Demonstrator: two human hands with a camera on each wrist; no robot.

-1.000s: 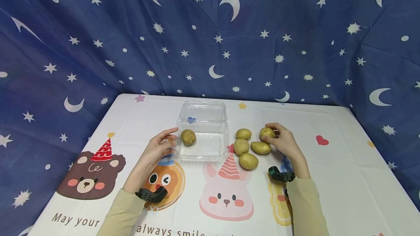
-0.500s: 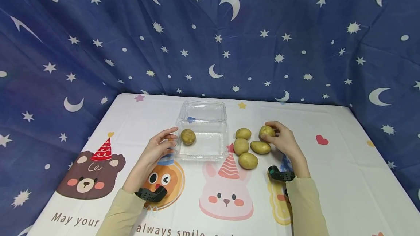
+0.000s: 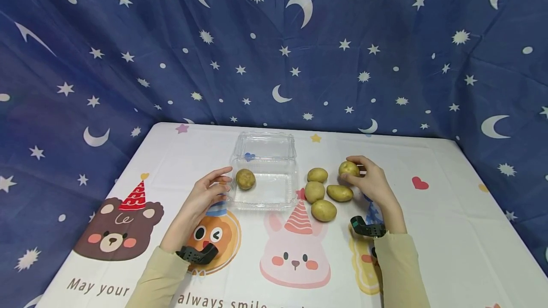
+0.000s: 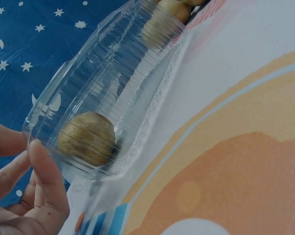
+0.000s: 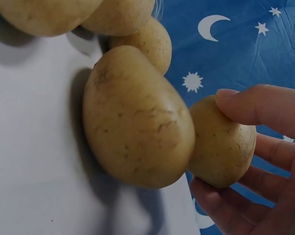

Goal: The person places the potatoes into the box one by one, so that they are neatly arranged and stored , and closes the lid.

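My right hand (image 3: 371, 182) grips a potato (image 3: 348, 169) between thumb and fingers at the right end of a potato group. In the right wrist view the held potato (image 5: 220, 142) shows behind a larger, oblong potato (image 5: 137, 117). An open, clear plastic clamshell container (image 3: 274, 189) stands left of the group, its lid (image 3: 265, 145) folded back. One potato (image 3: 245, 179) lies inside at its left end. My left hand (image 3: 207, 194) pinches the container's left rim, thumb and fingertips meeting at the edge in the left wrist view.
Several loose potatoes (image 3: 324, 210) lie close together between the container and my right hand. The white tablecloth (image 3: 445, 232) carries printed cartoon animals. A blue curtain (image 3: 265, 46) with moons and stars hangs behind the table's back edge.
My right hand and the gripped potato have shifted slightly up and away from the neighbouring oblong potato. The left hand and container stay as they were.
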